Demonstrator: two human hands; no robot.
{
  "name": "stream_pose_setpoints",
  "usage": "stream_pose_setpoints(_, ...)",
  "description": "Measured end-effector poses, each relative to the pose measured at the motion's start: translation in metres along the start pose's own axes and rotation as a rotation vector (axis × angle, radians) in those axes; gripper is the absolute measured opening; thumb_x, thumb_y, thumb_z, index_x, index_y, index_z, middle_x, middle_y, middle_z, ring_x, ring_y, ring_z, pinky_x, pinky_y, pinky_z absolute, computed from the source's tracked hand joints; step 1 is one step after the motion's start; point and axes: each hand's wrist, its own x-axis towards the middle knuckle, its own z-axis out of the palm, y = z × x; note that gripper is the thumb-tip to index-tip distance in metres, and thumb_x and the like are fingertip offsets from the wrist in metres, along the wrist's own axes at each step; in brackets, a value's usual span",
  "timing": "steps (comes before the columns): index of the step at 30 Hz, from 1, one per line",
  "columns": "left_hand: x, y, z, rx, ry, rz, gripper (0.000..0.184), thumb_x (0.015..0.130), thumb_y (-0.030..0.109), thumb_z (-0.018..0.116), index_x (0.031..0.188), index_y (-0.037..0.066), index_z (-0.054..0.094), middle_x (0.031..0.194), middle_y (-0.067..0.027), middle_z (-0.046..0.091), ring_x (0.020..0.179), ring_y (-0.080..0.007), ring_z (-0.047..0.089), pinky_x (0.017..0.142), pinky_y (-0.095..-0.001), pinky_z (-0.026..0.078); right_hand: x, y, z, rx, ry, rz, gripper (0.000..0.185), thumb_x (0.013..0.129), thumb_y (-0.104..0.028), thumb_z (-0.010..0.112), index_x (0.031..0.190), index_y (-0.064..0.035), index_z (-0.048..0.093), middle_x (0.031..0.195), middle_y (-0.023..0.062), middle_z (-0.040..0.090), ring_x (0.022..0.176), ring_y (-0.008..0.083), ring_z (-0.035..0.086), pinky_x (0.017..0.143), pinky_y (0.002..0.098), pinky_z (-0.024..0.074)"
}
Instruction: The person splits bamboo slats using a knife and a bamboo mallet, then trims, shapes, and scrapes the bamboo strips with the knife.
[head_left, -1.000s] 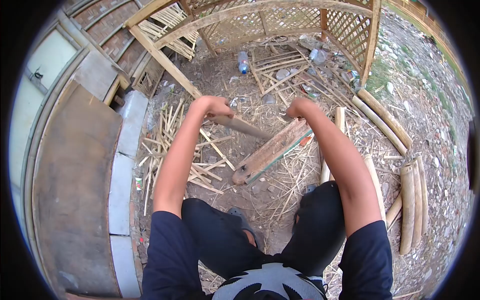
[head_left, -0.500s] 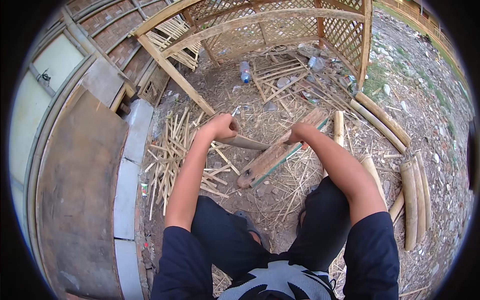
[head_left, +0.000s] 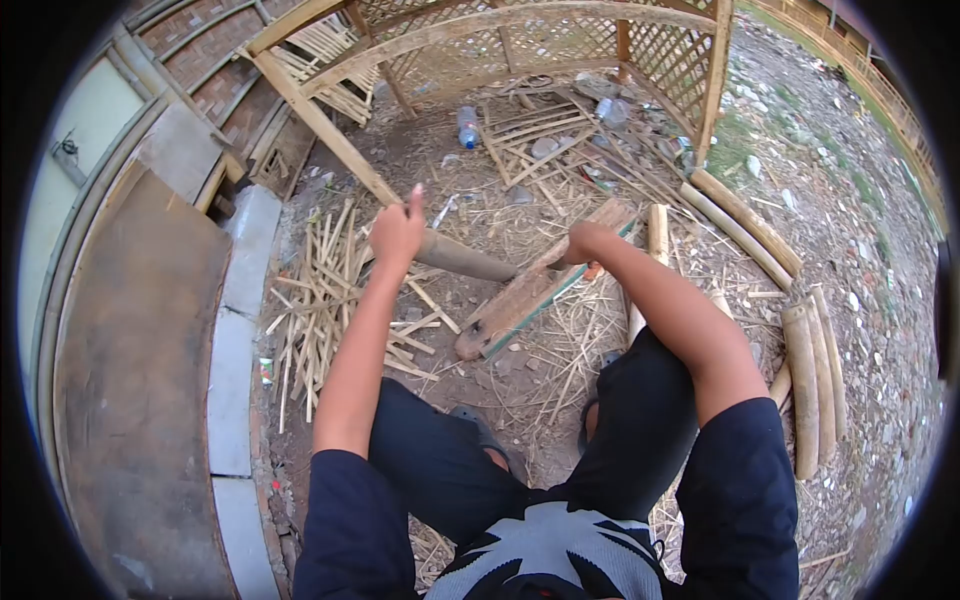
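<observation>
Brown bamboo (head_left: 465, 258) at mid-frame: L hand (head_left: 398, 235) is clamped round its left end, right end at the plank (head_left: 510, 305), prob. so the wood backs it. R hand (head_left: 588, 245), apart from L, is over the plank's upper part (grip hidden, can't tell). Sticks (head_left: 325, 290) pile left of ctr, maybe for elbow room.

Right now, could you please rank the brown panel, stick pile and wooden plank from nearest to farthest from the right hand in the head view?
1. Wooden plank, just below the right hand.
2. Stick pile, to the left.
3. Brown panel, far left.
</observation>
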Motion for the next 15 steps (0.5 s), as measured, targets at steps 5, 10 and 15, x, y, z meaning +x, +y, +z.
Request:
stream_pose_setpoints(5, -0.002, -0.009, 0.009, -0.229, 0.121, 0.145, 0.067, 0.1, 0.05, 0.039, 0.069, -0.002, 0.067, 0.069, -0.027, 0.062, 0.071, -0.0461, 0.062, 0.067, -0.0539, 0.046, 0.003, -0.001, 0.006, 0.001, -0.032, 0.03, 0.029, 0.078, -0.027, 0.067, 0.092, -0.0016, 0.073, 0.085, 0.0095, 0.074, 0.077, 0.0217, 0.072, 0.073, 0.0376, 0.0574)
stream_pose_setpoints(10, -0.007, -0.013, 0.01, -0.329, 0.214, 0.463, 0.047, 0.098, 0.035, 0.053, 0.067, 0.001, 0.06, 0.06, -0.0189, 0.059, 0.059, -0.0401, 0.059, 0.055, -0.05, 0.043, -0.015, -0.012, -0.008, 0.014, -0.133, 0.066, 0.038, 0.082, -0.038, 0.067, 0.099, -0.0049, 0.073, 0.089, 0.0072, 0.074, 0.084, 0.0204, 0.071, 0.078, 0.0378, 0.0563)
stream_pose_setpoints(15, -0.01, -0.003, 0.009, -0.182, 0.387, 0.749, 0.038, 0.094, 0.03, 0.062, 0.065, 0.006, 0.055, 0.05, -0.009, 0.05, 0.051, -0.0342, 0.054, 0.053, -0.0459, 0.042, -0.034, -0.02, -0.017, -0.213, -0.176, -0.025, 0.042, 0.083, -0.038, 0.064, 0.111, -0.0072, 0.07, 0.106, 0.0129, 0.071, 0.098, 0.0246, 0.067, 0.086, 0.0375, 0.0528)
